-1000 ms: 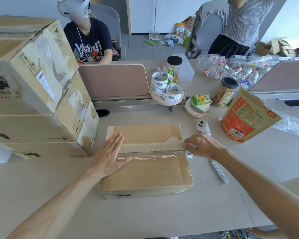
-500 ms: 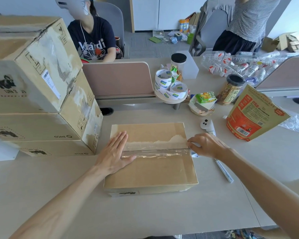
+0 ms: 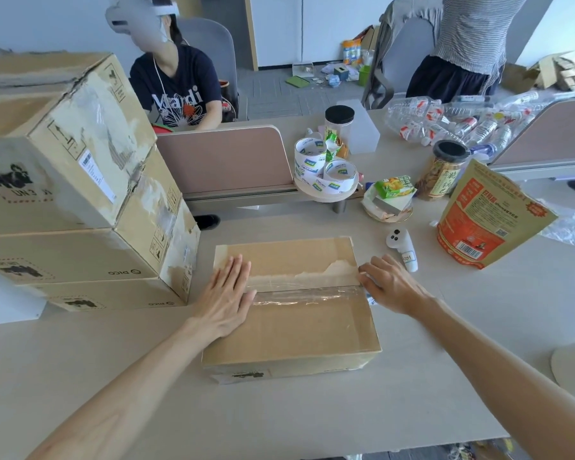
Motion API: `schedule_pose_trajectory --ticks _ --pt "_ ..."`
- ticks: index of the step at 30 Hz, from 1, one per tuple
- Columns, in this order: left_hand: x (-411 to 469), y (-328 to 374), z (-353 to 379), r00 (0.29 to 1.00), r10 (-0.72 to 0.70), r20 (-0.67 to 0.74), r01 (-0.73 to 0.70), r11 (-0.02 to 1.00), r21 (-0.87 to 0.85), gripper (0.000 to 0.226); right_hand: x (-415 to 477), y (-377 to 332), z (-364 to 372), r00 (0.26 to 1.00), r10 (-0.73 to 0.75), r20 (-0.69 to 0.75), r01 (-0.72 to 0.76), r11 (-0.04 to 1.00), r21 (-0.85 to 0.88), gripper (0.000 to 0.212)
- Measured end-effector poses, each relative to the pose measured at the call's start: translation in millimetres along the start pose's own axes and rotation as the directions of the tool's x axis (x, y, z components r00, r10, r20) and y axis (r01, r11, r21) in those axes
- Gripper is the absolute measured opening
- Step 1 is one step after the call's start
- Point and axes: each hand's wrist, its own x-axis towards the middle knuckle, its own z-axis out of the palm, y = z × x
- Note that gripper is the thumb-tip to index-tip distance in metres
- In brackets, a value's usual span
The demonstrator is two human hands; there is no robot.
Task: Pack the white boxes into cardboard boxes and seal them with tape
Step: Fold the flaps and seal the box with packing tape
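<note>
Fingers (image 3: pixel 238 272) of the left hand (image 3: pixel 224 300) lie straight and close together, palm flat on top of the closed cardboard box (image 3: pixel 299 330), at its 9 o'clock edge, thumb alongside the strip of clear tape (image 3: pixel 307 292) that runs over the seam from 9 to 3 o'clock. At the 3 o'clock end of that strip the right hand (image 3: pixel 390 287) rests with its fingers bent down over the box's edge onto the tape's end (whether they pinch it or only press it, I cannot tell). The box sits flat on the pale desk (image 3: pixel 312 419), mid-view. At 9 to 10 o'clock of it stands a stack of large worn cardboard cartons (image 3: pixel 80 194), near its corner but apart. At 12 to 1 o'clock, rolls of tape (image 3: pixel 326 169) sit on a small round stand (image 3: pixel 326 196) by the pink divider panel (image 3: pixel 223 161). Just beside the right hand, at 2 o'clock, lies a white controller (image 3: pixel 401 249); farther out at 2 to 3 o'clock stands an orange snack bag (image 3: pixel 488 220), a black-lidded jar (image 3: pixel 443 171) behind it. Across the desk one person in a dark T-shirt (image 3: pixel 180 94) sits at 11 o'clock and another in a striped top (image 3: pixel 468 34) stands at 1 o'clock.
</note>
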Motion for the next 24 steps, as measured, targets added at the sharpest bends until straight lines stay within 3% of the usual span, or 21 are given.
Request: schedule_pose_trajectory --ticks 4,10,14,16,18,24 --pt "4.5 27.5 2.8 1.0 0.003 -0.02 -0.004 0.999 -0.039 0.072 -1.6 1.2 2.8 1.0 -0.001 0.031 0.002 1.0 -0.02 0.033" --pt "19.7 80.5 -7.5 0.993 -0.115 0.033 0.117 0.99 -0.077 0.056 -2.6 0.2 -0.5 0.999 -0.005 0.04 0.006 1.0 -0.028 0.035" --pt "54.0 178.3 0.6 1.0 0.027 0.008 -0.026 0.996 -0.088 0.064 -1.6 -4.0 -13.5 0.987 0.073 0.141 -0.096 0.982 0.163 0.036" --pt "69.8 212.5 3.0 0.999 0.042 -0.019 -0.044 0.993 -0.112 0.082 -5.0 -4.5 -24.8 0.964 0.214 0.158 -0.26 0.883 0.391 0.046" --pt "78.3 221.3 4.2 0.999 0.024 -0.04 -0.029 0.992 -0.123 0.089 -12.8 -1.8 -31.6 0.909 0.371 0.193 -0.413 0.726 0.55 0.044" --pt "70.9 209.3 12.1 0.99 0.113 -0.08 -0.118 0.991 -0.069 0.077 -34.4 5.0 -21.2 0.884 0.44 0.156 -0.429 0.633 0.644 0.029"
